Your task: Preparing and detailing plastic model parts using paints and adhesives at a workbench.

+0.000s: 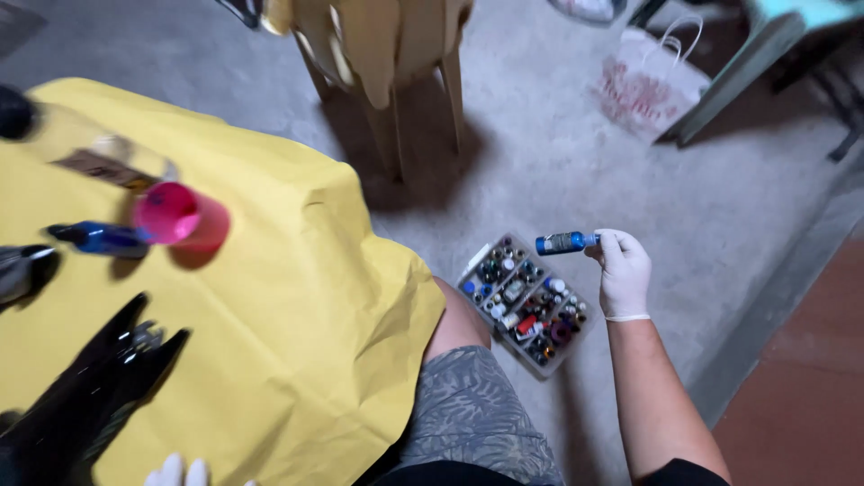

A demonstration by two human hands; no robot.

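a table (297, 297) under a yellow sheet carries a black object (81, 405) at its near edge, then a pink cup (180, 216) and a blue bottle (99, 238) toward the left. on the floor off its right edge lies a clear organiser box (524, 304). above the box, the gloved right hand (621, 270) is closed around a small blue bottle (565, 242). only the fingertips of the left hand (180, 472) show at the near edge, so i cannot tell its grip.

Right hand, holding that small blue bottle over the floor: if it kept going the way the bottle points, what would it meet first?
The right hand holds the small blue bottle pointing left. That way looks free over bare concrete floor; the yellow-covered table edge likely comes first, though depth is unclear. The clear organizer box lies lower.
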